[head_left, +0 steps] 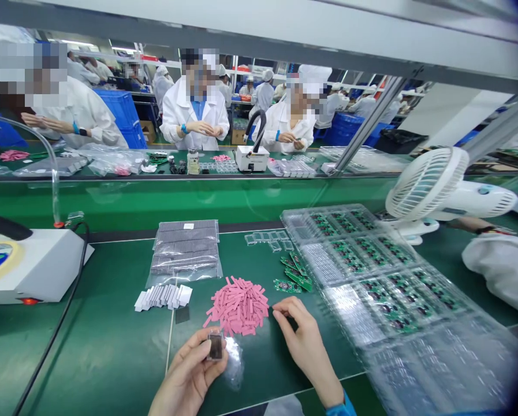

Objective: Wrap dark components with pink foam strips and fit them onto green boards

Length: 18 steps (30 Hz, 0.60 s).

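Note:
My left hand is closed on a small clear plastic case with a dark insert, held just above the green mat near its front edge. My right hand reaches toward a heap of pink strips; its fingertips are pinched together at the heap's right edge, and whether a strip is between them I cannot make out. A few green circuit boards lie loose behind my right hand. A small piece of crumpled clear film lies beside my left hand.
Clear blister trays with several green boards fill the right side. A bag of grey strips and a row of white pieces lie at centre-left. A white machine sits left, a white fan right. A co-worker's sleeve is at right; people work opposite.

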Each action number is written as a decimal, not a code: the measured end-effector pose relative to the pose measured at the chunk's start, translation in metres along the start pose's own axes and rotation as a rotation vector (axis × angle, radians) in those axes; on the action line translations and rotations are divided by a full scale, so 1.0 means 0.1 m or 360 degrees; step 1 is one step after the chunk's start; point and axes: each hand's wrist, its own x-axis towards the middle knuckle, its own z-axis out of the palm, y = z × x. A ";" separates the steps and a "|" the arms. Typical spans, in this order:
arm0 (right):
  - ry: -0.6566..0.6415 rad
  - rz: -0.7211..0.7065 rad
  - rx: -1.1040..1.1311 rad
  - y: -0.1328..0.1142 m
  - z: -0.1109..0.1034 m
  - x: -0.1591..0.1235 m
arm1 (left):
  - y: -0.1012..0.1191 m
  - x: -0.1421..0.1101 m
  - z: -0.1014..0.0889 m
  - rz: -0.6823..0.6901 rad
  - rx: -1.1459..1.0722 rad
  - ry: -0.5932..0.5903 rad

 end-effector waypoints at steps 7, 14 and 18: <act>-0.0042 0.0003 -0.0108 0.08 0.14 0.07 | -0.05 -0.01 0.04 -0.0021 0.0006 -0.0008; -0.0045 -0.0030 -0.0057 0.05 0.13 0.11 | -0.06 -0.03 0.02 -0.0057 -0.0023 -0.0012; -0.0190 -0.0066 0.0190 -0.26 0.12 0.04 | -0.10 0.00 -0.01 -0.0075 -0.0027 -0.0017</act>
